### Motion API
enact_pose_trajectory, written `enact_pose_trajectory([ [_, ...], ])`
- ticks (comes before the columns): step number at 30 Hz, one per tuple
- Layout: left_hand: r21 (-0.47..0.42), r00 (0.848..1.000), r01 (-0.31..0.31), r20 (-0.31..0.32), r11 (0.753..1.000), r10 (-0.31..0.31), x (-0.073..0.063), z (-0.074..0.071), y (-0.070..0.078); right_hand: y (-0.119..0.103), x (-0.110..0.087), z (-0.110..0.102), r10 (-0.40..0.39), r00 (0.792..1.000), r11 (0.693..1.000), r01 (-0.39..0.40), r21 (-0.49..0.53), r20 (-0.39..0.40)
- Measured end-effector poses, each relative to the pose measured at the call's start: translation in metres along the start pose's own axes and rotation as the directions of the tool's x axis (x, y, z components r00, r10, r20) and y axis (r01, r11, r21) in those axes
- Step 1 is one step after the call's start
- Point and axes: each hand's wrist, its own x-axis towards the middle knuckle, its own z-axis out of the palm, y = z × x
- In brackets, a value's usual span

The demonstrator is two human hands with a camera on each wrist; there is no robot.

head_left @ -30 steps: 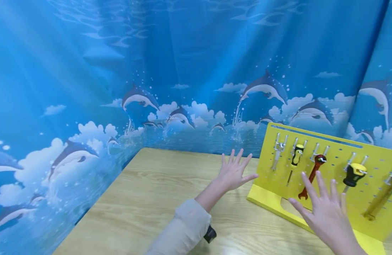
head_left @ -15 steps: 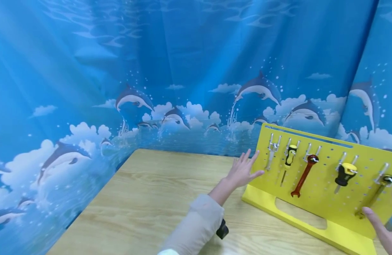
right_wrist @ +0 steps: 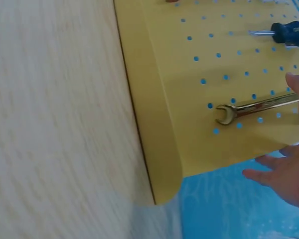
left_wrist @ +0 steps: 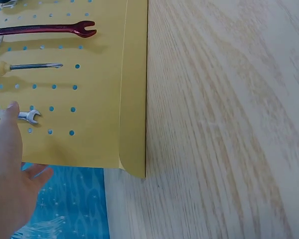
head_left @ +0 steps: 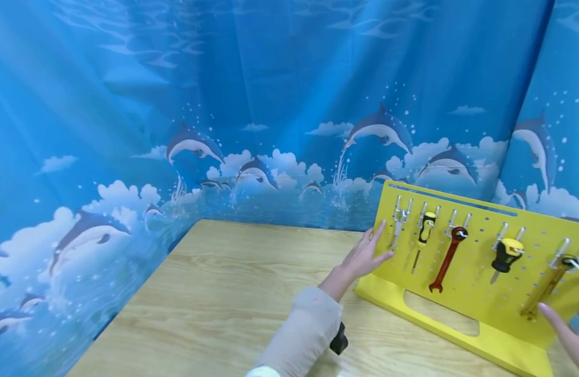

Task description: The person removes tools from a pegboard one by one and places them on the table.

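A yellow pegboard stand (head_left: pixel 482 283) stands upright on the table at the right. My left hand (head_left: pixel 362 256) straddles its left edge, fingers extended, thumb in front near a small silver wrench (left_wrist: pixel 29 116) and fingertips partly behind the board. Whether it presses on the board I cannot tell. At the opposite edge my right hand (right_wrist: pixel 289 169) is spread, its thumb in front near a gold wrench (right_wrist: pixel 259 105) and its other fingers just beyond the edge. Between the hands hang a yellow-black screwdriver (head_left: pixel 427 230), a red wrench (head_left: pixel 446 264) and a stubby screwdriver (head_left: pixel 506 256).
The stand's base (head_left: pixel 383 293) lies on a wood-grain table (head_left: pixel 214 293). Metal hooks (head_left: pixel 501 235) stick out from the board's front. A blue curtain with dolphins (head_left: pixel 270 104) hangs behind the table. A black object (head_left: pixel 338 340) is at my left wrist.
My left hand has moved right to the board's left edge. The right hand has moved from in front of the board to its right edge. The view has shifted slightly.
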Motion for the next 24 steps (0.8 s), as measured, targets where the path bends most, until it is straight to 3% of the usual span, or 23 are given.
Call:
enact_pose_trajectory([
  [1,-0.003,1.000,0.005,-0.003,1.000,-0.005,0.000,0.000,0.000,0.014,0.003,0.005,0.005,1.000,1.000,-0.005,0.008,0.019],
  [2,0.004,1.000,0.006,-0.007,1.000,-0.006,0.000,0.001,0.001,0.011,0.003,0.006,0.009,1.000,0.999,-0.010,0.039,0.026],
  [8,0.069,0.999,0.023,-0.051,0.997,-0.020,0.000,0.002,0.001,-0.044,-0.008,-0.003,0.003,1.000,0.991,-0.005,0.131,0.014],
  [12,0.170,0.994,0.032,-0.105,0.985,-0.015,-0.001,0.005,-0.001,-0.071,-0.013,-0.007,-0.060,0.998,0.987,0.063,0.144,-0.024],
  [18,0.384,0.971,-0.035,-0.204,0.923,0.122,-0.008,0.007,-0.010,-0.079,-0.012,0.000,-0.197,0.971,0.974,0.209,0.087,-0.136],
  [20,0.405,0.960,-0.062,-0.227,0.912,0.166,-0.010,0.008,-0.012,-0.080,-0.013,0.003,-0.205,0.964,0.974,0.218,0.066,-0.167],
  [24,0.432,0.942,-0.074,-0.266,0.899,0.206,-0.013,0.009,-0.016,-0.085,-0.012,0.003,-0.144,0.981,0.989,0.139,-0.048,-0.130],
])
